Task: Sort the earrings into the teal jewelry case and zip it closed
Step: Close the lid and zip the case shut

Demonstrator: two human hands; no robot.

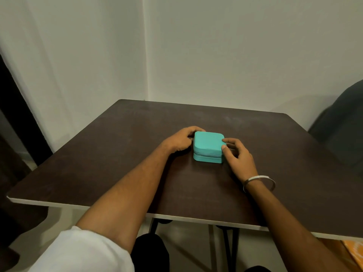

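A small square teal jewelry case [208, 144] lies on the dark brown table [121, 158], its lid down and a zip line running along its front side. My left hand [181, 141] presses against the case's left side, fingers curled around the far left corner. My right hand [236, 154] touches the right front corner, thumb and forefinger on the lid's edge. A metal bangle [259, 182] sits on my right wrist. No earrings are visible.
The table stands in a corner of white walls [216, 55]. A dark chair back [341, 122] is at the right edge. A dark curtain or door frame [15, 114] runs down the left. An orange object [353, 250] lies below the table at right.
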